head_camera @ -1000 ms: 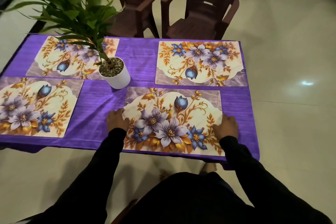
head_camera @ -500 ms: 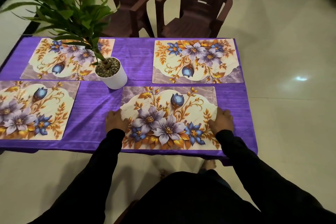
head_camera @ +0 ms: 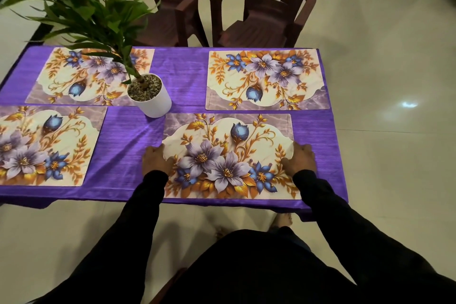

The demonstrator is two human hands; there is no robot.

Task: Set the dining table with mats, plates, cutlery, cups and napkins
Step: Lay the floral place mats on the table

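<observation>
Several floral place mats lie on the purple tablecloth point(head_camera: 128, 153). The near right mat point(head_camera: 229, 155) is between my hands. My left hand point(head_camera: 156, 159) rests on its left edge, fingers laid flat. My right hand point(head_camera: 299, 160) rests on its right edge the same way. Another mat point(head_camera: 266, 79) lies at the far right, one point(head_camera: 84, 76) at the far left partly behind the plant, and one point(head_camera: 44, 145) at the near left, cut off by the frame.
A white pot with a green plant point(head_camera: 150, 96) stands mid-table, just beyond the near right mat's left corner. Two dark brown plastic chairs point(head_camera: 269, 5) stand at the far side. Tiled floor surrounds the table; its right edge is close to my right hand.
The near right mat has slid slightly left under both hands, away from the table's right edge. The hands keep their places on its side edges.
</observation>
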